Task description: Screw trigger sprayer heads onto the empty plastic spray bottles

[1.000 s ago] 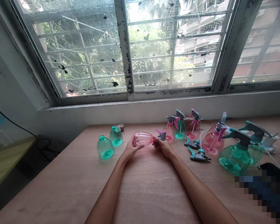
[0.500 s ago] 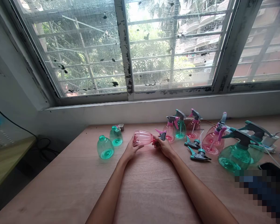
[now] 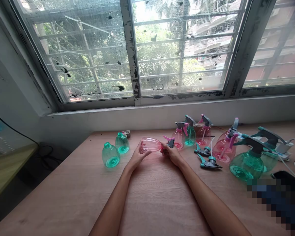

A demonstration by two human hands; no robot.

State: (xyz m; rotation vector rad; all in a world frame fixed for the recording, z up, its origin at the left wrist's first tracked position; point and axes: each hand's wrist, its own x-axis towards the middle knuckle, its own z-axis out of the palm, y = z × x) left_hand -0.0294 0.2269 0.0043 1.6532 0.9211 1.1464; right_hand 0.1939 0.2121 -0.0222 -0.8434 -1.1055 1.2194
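Observation:
A clear pink spray bottle (image 3: 150, 145) lies on its side in the air above the table, its base to the left and its neck to the right. My left hand (image 3: 137, 153) is wrapped round the base end. At the neck, my right hand (image 3: 169, 152) grips the grey and pink trigger sprayer (image 3: 170, 142), whose lever points up and left. The fingers hide the joint between sprayer and neck, so I cannot tell how firmly they fit. To the left stand two green bottles without tops, a larger one (image 3: 110, 156) and a smaller one (image 3: 122, 144).
Several pink and green spray bottles (image 3: 247, 164) with sprayers stand at the right. Two loose green and black trigger sprayers (image 3: 210, 163) lie before them. A dark phone (image 3: 284, 176) and white cables sit at far right. The window wall (image 3: 147, 119) borders the table's back.
Both hands keep their grip on the pink bottle and its sprayer in nearly the same place. Only a very slight shift of the view shows.

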